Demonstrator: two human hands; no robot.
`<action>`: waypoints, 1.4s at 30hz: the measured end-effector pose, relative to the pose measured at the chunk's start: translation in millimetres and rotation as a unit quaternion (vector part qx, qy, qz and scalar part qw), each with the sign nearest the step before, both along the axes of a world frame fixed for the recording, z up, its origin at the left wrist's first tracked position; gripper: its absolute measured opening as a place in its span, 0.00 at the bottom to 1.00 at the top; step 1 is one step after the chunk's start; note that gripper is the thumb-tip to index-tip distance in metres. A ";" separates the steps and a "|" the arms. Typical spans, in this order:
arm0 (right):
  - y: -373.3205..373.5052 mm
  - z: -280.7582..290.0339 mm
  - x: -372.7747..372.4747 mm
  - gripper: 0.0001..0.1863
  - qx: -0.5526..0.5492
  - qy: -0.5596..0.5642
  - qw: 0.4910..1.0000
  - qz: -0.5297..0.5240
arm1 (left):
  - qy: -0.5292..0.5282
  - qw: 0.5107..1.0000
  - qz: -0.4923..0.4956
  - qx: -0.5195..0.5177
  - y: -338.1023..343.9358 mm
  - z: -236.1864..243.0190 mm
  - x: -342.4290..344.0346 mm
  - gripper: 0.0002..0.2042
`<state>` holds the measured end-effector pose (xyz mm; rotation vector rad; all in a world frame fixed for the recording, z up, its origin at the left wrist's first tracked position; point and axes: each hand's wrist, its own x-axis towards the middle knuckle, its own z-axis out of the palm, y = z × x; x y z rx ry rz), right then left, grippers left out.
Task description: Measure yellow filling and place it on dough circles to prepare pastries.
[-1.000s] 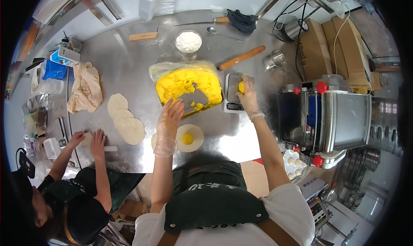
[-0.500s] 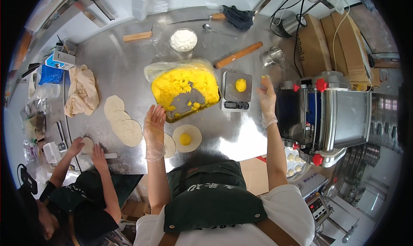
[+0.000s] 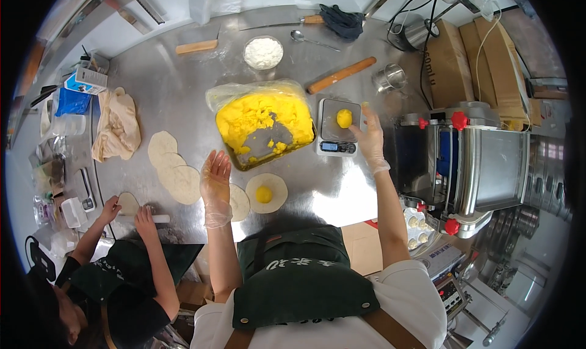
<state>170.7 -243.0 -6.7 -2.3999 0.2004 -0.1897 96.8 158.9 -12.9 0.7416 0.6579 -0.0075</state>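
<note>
Yellow ball [image 3: 344, 118], rounded, bright and slightly uneven, sits on the grey plate of the scale [image 3: 329, 130], on the bench [image 3: 183, 98]. The right hand [image 3: 370, 139] is just beside it, grip spread. The left hand [image 3: 216, 181], its grip unclosed and empty, is near the tray [image 3: 274, 158] of crumbly yellow paste [image 3: 293, 114].

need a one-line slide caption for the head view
Right hand beside a yellow ball on a scale; left hand near a tray of crumbly yellow mash.
</note>
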 end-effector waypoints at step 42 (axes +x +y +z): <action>265.9 2.8 -106.8 0.33 0.078 -0.015 0.902 0.425 | 0.140 0.784 0.042 0.604 144.6 -24.5 -68.4 0.09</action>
